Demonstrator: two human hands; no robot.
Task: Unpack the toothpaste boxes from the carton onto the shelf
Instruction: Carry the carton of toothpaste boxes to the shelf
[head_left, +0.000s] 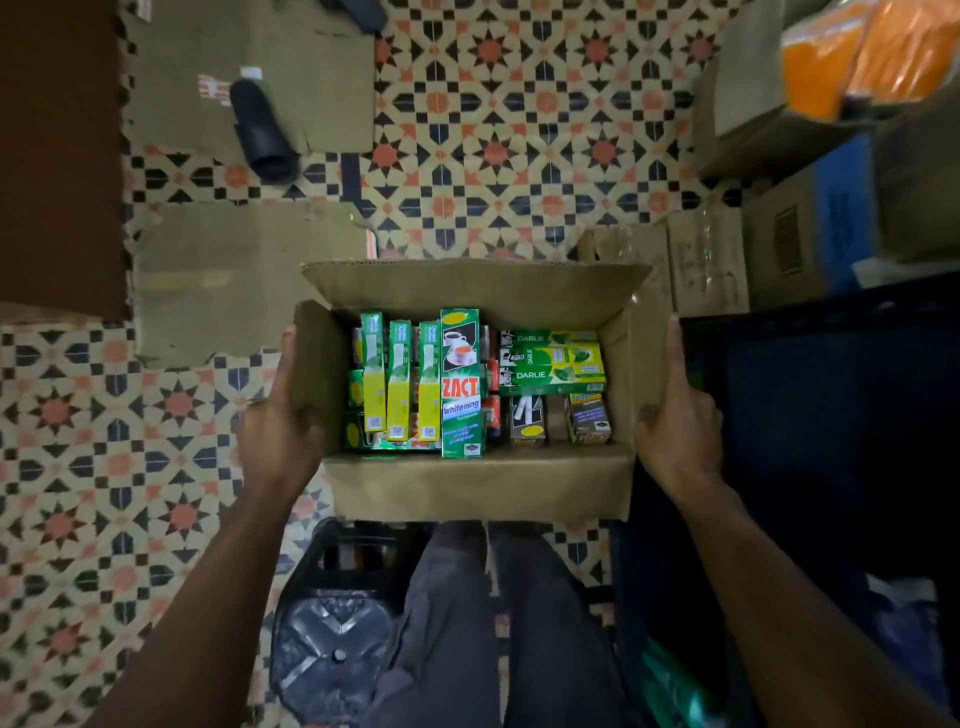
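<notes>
An open brown carton (478, 488) hangs above the patterned floor, in front of my legs. My left hand (280, 415) grips its left wall, thumb lying along the flap. My right hand (675, 421) grips the right wall the same way. Inside stand several toothpaste boxes: a tall green ZACT whitening box (460, 384) in the middle, three green-and-yellow boxes (399, 384) to its left, and green Darlie boxes (550, 364) lying flat at the right. Small brown boxes (587, 418) fill the near right corner. A dark shelf (831, 415) stands just right of the carton.
Flattened cardboard (249, 280) lies on the floor to the left, with a black bottle (262, 130) on another sheet further off. Stacked cartons (779, 249) and orange packs (872, 52) crowd the far right. A black crate (337, 623) sits by my left leg.
</notes>
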